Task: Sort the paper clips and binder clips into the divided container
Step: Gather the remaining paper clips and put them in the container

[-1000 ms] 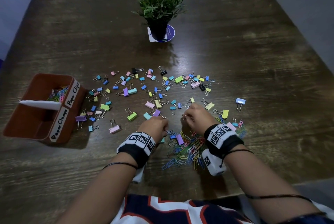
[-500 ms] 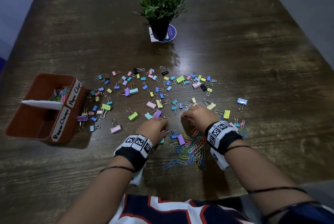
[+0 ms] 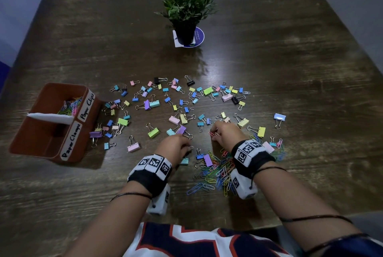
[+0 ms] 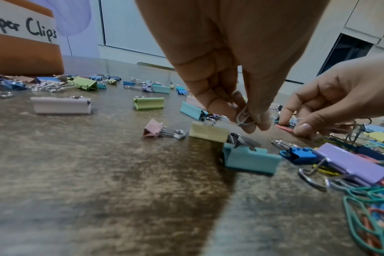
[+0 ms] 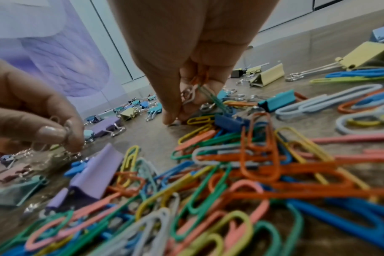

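Hands working at pile: your left hand (image 4: 221, 72) is pinching wire clip handles, right hand (image 5: 186, 57) is pinching several paper clips (image 5: 200, 83) just above surface (image 3: 290, 70). Keep gathering paper clips only; divided container (image 3: 27, 132) is waiting far left w/ labelled halves.

Potted plant (image 3: 187, 5) on perhaps a coaster (image 3: 199, 36)

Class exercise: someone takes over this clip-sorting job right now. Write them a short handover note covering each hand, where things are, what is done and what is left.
Left hand: pinching silver wire clips.
Right hand: pinching several paper clips, fingertips down at the table.
Divided container: far left; the "Paper Clips" compartment holds some paper clips, and nothing shows in the "Paper Clamps" compartment.
Left to do: the paper clip pile by the right wrist and the binder clips scattered across the table.
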`<control>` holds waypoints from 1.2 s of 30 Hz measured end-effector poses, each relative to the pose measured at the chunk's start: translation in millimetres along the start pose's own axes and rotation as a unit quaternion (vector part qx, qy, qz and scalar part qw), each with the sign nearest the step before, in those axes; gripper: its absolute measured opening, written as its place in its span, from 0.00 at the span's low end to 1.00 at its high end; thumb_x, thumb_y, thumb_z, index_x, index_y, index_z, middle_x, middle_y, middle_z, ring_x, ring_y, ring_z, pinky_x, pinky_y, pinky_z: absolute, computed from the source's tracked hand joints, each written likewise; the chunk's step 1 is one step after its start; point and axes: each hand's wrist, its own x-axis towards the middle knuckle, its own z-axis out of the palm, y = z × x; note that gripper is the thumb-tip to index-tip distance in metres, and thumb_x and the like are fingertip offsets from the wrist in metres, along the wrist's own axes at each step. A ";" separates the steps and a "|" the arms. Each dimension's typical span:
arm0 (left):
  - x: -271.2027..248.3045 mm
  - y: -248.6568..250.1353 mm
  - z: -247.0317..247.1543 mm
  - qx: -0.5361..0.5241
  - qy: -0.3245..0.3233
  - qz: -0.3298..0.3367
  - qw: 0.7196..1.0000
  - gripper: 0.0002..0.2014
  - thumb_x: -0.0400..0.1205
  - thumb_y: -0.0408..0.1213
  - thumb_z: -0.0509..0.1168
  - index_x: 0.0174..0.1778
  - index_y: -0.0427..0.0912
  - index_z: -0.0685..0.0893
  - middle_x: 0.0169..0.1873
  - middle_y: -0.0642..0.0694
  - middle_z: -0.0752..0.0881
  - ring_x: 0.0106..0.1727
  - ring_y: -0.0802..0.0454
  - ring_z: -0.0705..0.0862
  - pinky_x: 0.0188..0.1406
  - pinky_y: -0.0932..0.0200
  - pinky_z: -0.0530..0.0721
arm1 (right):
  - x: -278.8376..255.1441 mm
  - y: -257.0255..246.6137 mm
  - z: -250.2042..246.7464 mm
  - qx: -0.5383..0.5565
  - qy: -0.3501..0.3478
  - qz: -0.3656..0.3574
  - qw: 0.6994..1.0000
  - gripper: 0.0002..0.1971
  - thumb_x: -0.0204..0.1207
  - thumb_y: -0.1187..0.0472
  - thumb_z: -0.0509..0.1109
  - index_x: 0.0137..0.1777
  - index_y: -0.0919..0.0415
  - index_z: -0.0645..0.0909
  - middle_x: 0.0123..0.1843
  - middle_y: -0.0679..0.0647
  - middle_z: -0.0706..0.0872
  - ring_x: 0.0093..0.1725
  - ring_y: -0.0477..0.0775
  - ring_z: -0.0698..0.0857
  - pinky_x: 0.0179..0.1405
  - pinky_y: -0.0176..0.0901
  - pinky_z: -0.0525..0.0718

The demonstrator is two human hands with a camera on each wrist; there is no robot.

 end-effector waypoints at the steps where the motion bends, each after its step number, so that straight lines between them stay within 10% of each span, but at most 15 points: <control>1: -0.3 0.8 -0.1 0.000 -0.001 -0.003 1.000 0.10 0.84 0.39 0.64 0.56 0.41 0.87 0.53 0.43 0.85 0.55 0.45 0.82 0.50 0.58 0.76 | 0.5 -1.1 1.8 0.002 -0.004 0.006 1.000 0.10 0.79 0.62 0.69 0.59 0.57 0.80 0.58 0.57 0.85 0.58 0.57 0.82 0.54 0.47 0.80; 14: -4.2 6.8 6.0 -0.012 -0.033 -0.039 0.999 0.06 0.80 0.40 0.69 0.52 0.46 0.87 0.49 0.47 0.87 0.53 0.49 0.83 0.52 0.57 0.80 | 0.8 -10.3 7.2 -0.086 -0.076 -0.048 0.992 0.08 0.81 0.67 0.64 0.57 0.67 0.78 0.62 0.61 0.76 0.57 0.62 0.81 0.52 0.47 0.77; 24: -7.6 6.9 4.7 -0.034 -0.046 -0.055 0.997 0.08 0.78 0.40 0.72 0.51 0.44 0.88 0.45 0.47 0.88 0.46 0.50 0.83 0.41 0.62 0.74 | -9.3 -11.5 7.6 0.131 -0.115 0.000 0.985 0.09 0.84 0.65 0.56 0.52 0.55 0.77 0.52 0.50 0.83 0.43 0.47 0.80 0.38 0.39 0.76; 28: -9.6 5.3 3.0 -0.030 -0.038 -0.057 0.997 0.08 0.79 0.39 0.71 0.52 0.43 0.88 0.46 0.46 0.88 0.47 0.50 0.83 0.41 0.62 0.73 | -5.9 -11.5 4.3 0.211 -0.134 0.040 0.967 0.13 0.86 0.62 0.56 0.38 0.55 0.72 0.33 0.48 0.77 0.27 0.45 0.72 0.27 0.36 0.70; 36: -16.5 3.6 3.7 -0.034 -0.035 -0.065 0.997 0.09 0.79 0.39 0.71 0.54 0.45 0.88 0.49 0.46 0.88 0.52 0.49 0.83 0.47 0.60 0.76 | -8.4 -9.2 -0.3 0.179 -0.135 0.017 0.974 0.11 0.83 0.62 0.60 0.41 0.55 0.81 0.42 0.51 0.85 0.41 0.52 0.83 0.43 0.46 0.83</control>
